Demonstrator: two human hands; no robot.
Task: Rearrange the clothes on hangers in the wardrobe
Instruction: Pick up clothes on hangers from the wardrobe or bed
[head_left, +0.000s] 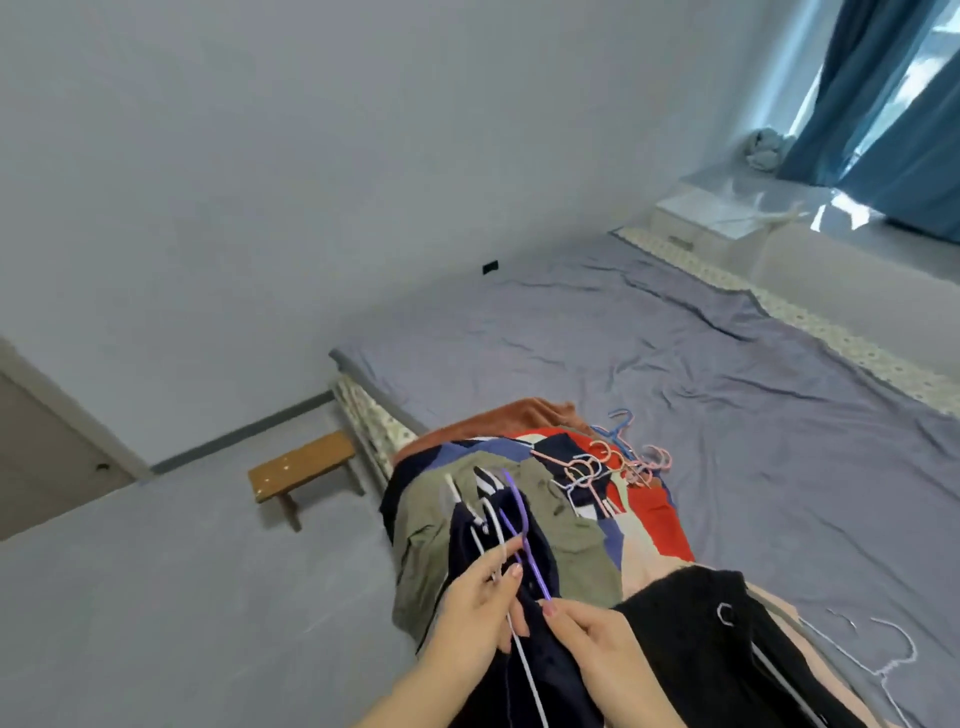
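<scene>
As right hand (597, 644) pinches hanger (521, 525) — left hand (480, 610) grips.

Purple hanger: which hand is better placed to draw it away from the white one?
Probably right: the right hand pinches the purple hanger at its end, while the left hand grips the white hanger.

pale wall (260, 156), grey floor (156, 597), wooden stool (304, 464), blue curtains (883, 98)

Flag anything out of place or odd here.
The clothes lie heaped on the bed, not hung. On the heap, pink and blue hangers sit tangled, and a loose hanger lies beside it at right. The left hand holds a white hanger; the right hand pinches a purple hanger.
</scene>
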